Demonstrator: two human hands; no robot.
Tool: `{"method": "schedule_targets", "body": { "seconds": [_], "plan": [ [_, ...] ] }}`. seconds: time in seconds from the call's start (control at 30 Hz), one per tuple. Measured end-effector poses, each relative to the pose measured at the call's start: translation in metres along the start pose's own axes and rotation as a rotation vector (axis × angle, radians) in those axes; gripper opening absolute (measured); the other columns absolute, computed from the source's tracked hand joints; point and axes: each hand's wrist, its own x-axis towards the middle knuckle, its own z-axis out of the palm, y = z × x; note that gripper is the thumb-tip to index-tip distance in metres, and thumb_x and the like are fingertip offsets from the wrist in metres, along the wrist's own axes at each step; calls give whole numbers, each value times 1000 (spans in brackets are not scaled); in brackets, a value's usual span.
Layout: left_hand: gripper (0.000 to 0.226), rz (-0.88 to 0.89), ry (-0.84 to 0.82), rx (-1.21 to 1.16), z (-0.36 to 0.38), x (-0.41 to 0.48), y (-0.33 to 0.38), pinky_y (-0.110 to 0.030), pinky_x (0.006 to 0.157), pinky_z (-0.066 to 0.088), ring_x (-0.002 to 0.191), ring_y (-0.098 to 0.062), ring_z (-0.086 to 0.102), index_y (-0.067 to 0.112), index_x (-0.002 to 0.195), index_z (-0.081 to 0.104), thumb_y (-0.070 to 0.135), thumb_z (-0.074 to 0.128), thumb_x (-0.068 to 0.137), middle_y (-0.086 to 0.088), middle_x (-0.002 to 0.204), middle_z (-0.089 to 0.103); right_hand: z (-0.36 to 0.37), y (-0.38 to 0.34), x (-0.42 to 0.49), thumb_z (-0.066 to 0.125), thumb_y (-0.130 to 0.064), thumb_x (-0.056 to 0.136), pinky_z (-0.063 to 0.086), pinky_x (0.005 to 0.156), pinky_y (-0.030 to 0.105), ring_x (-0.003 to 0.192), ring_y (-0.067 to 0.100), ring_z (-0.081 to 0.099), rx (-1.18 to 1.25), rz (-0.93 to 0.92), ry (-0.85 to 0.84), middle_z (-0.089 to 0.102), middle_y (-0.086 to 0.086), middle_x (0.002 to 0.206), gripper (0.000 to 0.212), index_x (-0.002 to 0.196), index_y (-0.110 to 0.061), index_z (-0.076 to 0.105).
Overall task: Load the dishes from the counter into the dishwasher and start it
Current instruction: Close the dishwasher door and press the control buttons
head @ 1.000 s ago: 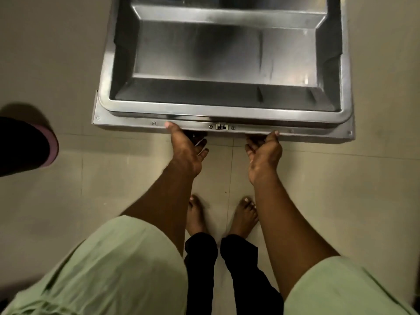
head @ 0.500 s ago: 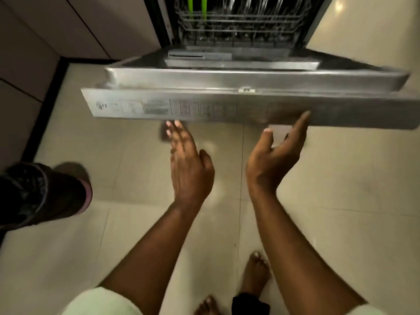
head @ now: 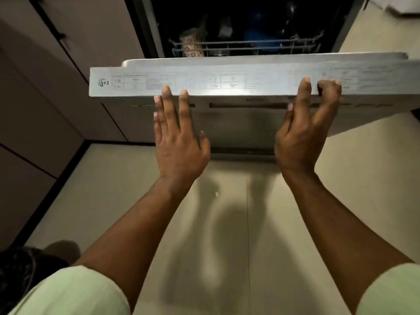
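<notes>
1. Step in hand: swinging the dishwasher door [head: 238, 126] shut. About halfway up, with the control strip [head: 159, 80] on its top edge facing the camera.
2. Judging loading done, as a guess: rack [head: 245, 47] in the dark tub behind the door, with a patterned cup [head: 192, 45] and other dim items in it. Cannot make out the rest. No desk in view.
3. Left hand [head: 179, 144]: pressing flat on the door's outer face. Fingers [head: 166, 98] straight and spread, tips at the lower lip of the top edge, holding nothing.
4. Right hand [head: 302, 137]: pushing from below too. Index straight up onto the control strip, other fingers bent at the edge. Too blurred to tell hooking over it from merely pressing.
5. Next, likely: keep pushing until latched, pulling fingertips off the top edge before contact with the frame. Start controls apparently on that same edge, so probably best set before the full close.
6. Versus half a second back: door tilted much steeper, outer face now showing under the edge. Left hand now on the door, not hovering below it.
7. Versus a second back: door no longer lying flat open near the floor [head: 227, 223].
</notes>
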Motion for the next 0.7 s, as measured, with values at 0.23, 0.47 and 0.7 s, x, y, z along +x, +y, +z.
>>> {"method": "schedule_targets", "body": {
  "seconds": [0.23, 0.47, 0.7],
  "plan": [
    [81, 52, 238, 21, 36, 75, -2, -52, 122, 17, 151, -41, 6, 5, 156, 18, 32, 55, 89, -24, 162, 11, 59, 7, 39, 49, -4, 91, 15, 119, 54, 141, 47, 26, -45, -138, 81, 34, 28, 150, 58, 145, 8, 33],
    [78, 93, 351, 104, 53, 144, -4, -51, 122, 16, 150, -39, 12, 9, 155, 22, 25, 54, 86, -21, 161, 18, 101, 22, 94, 42, -3, 83, 19, 120, 51, 144, 42, 27, -58, -211, 152, 33, 23, 154, 66, 148, 2, 32],
    [86, 145, 433, 104, 66, 170, -10, -50, 121, 21, 150, -39, 11, 10, 156, 23, 19, 55, 77, -19, 162, 18, 128, 25, 111, 43, -9, 82, 17, 120, 52, 145, 40, 25, -61, -210, 225, 31, 21, 155, 70, 150, 1, 30]
  ]
}}
